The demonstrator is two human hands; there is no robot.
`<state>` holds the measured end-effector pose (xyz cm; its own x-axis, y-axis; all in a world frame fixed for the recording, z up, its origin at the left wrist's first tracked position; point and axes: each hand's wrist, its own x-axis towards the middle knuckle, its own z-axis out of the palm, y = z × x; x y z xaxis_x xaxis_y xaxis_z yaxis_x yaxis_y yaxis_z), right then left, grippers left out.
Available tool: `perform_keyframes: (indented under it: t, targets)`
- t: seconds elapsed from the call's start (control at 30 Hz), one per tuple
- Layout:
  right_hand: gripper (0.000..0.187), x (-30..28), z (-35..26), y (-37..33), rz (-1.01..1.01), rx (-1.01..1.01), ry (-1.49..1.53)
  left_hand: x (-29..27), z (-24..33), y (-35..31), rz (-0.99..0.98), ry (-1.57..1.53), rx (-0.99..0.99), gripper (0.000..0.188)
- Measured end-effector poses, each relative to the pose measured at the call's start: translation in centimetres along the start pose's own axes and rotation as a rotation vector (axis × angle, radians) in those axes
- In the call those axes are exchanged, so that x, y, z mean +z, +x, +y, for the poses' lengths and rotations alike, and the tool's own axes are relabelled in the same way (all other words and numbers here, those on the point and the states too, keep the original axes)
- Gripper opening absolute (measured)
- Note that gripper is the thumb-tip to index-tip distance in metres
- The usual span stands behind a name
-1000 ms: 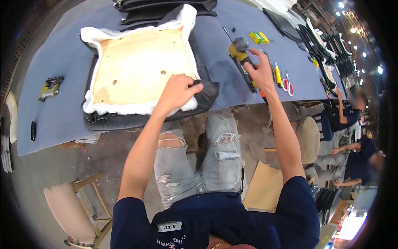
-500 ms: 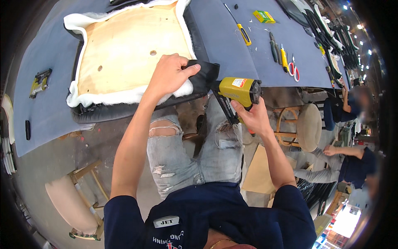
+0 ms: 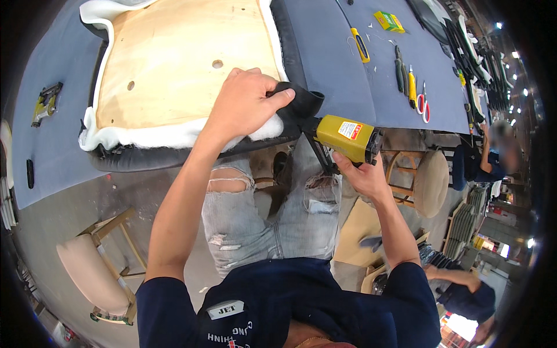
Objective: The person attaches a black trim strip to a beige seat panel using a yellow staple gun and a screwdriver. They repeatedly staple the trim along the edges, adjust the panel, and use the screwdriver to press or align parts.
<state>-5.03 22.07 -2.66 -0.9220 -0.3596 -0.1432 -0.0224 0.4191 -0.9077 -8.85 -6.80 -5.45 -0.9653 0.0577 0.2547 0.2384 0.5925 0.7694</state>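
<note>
A seat cushion lies upside down at the table's near edge, with its plywood base (image 3: 180, 64) facing up. White padding (image 3: 162, 137) and a black cover (image 3: 156, 159) edge the wood. At the cushion's near right corner, my left hand (image 3: 250, 104) pinches a loose flap of the black cover (image 3: 304, 101), which curls past my thumb. My right hand (image 3: 364, 173) grips a yellow-green staple gun (image 3: 342, 136). Its nose meets the black cover just right of my left hand; the exact contact is hidden.
On the blue-grey table (image 3: 342, 87) lie a yellow-handled screwdriver (image 3: 361, 46), pliers (image 3: 400, 69), a yellow cutter (image 3: 412, 87), scissors (image 3: 424, 104) and a small box (image 3: 389, 21). Another staple gun (image 3: 46, 104) rests at left. Chairs (image 3: 96, 272) stand behind; co-workers (image 3: 467, 290) are at right.
The black flap has curled into a loop beside my left thumb. The staple gun has tilted and sits slightly lower and further right. The whole view has shifted a little.
</note>
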Motion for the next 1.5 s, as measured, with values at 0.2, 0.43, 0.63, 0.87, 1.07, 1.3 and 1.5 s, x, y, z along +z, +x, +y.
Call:
perform_keyframes:
  t: [0.2, 0.43, 0.63, 0.87, 1.07, 1.3, 1.5]
  targets:
    - [0.033, -0.3, -2.5, 1.6, -0.109, -0.229, -0.385, 0.4, -0.9, 0.4, 0.050, -0.104, -0.025, 0.062]
    - [0.038, 0.1, -1.9, 2.3, -0.042, -0.304, -0.328, 0.1, -1.3, 0.7, 0.132, -0.262, -0.159, 0.064]
    - [0.041, -2.4, -1.9, 0.4, 0.041, -0.303, -0.231, -5.1, -0.3, -1.6, 0.062, -0.319, -0.240, 0.068]
    - [0.044, -5.1, 3.3, 2.1, 0.255, -0.166, -0.258, -2.1, 4.4, -4.5, -0.234, 0.636, 0.006, 0.094]
    - [0.043, -3.6, 3.4, 1.9, 0.278, -0.178, -0.251, 2.0, 3.8, 0.5, -0.175, 0.381, -0.005, 0.076]
    - [0.043, -4.0, 5.1, 1.7, 0.308, -0.121, -0.101, 3.2, 4.6, 5.8, -0.452, 0.424, 0.227, 0.076]
    - [0.036, -2.8, 4.5, 1.1, 0.346, -0.172, -0.107, 3.9, 1.6, 6.2, -0.435, 0.283, 0.275, 0.071]
